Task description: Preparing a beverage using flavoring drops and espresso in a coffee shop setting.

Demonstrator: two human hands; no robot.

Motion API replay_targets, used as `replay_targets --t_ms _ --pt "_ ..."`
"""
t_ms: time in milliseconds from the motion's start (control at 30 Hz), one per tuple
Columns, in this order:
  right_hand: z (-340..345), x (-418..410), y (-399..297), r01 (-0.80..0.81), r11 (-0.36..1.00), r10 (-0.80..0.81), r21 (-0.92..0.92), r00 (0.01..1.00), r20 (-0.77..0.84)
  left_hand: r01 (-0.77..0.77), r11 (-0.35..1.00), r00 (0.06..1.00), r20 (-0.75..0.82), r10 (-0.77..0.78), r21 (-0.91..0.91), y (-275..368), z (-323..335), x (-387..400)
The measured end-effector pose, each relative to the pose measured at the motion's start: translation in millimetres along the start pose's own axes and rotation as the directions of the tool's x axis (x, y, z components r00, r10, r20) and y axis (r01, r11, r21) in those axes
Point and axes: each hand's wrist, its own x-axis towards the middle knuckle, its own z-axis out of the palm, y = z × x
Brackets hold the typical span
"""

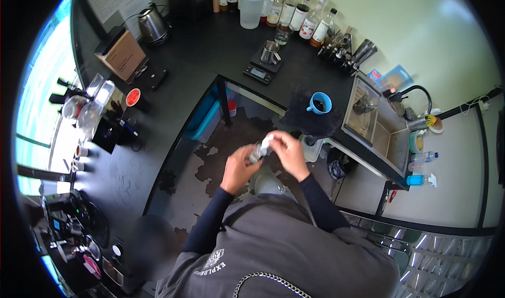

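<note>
My left hand (pixel 240 168) holds a small clear glass (pixel 257 154) in front of my body, above the floor. Between the fingers of my right hand (pixel 290 154) is a white cloth or tissue (pixel 267 141), held against the glass rim. Ahead on the right, a light blue cup (pixel 319 103) with dark contents stands on a black cloth mat (pixel 294 118). Farther off, a steel pitcher (pixel 270 52) stands on a black digital scale (pixel 258 74).
Syrup bottles (pixel 300 13) and a plastic jug (pixel 251 10) line the back of the counter. A sink (pixel 394 140) is at right, an electric kettle (pixel 153 25) at back left. The counter's edge (pixel 169 156) runs along my left, with an espresso machine (pixel 65 219) at far lower left.
</note>
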Motion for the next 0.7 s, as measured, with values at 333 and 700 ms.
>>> replay_targets --t_ms 333,700 --pt "-79.0 287.6 -32.9 0.288 0.957 -0.272 0.033 0.932 -0.24 -0.268 0.944 0.94 -0.162 0.3 0.194 61.6 -10.2 291.3" --pt "-98.3 373.6 1.3 0.131 0.991 -0.135 -0.032 0.969 -0.209 -0.178 0.979 0.949 -0.243 0.198 0.103 45.3 -24.1 365.4"
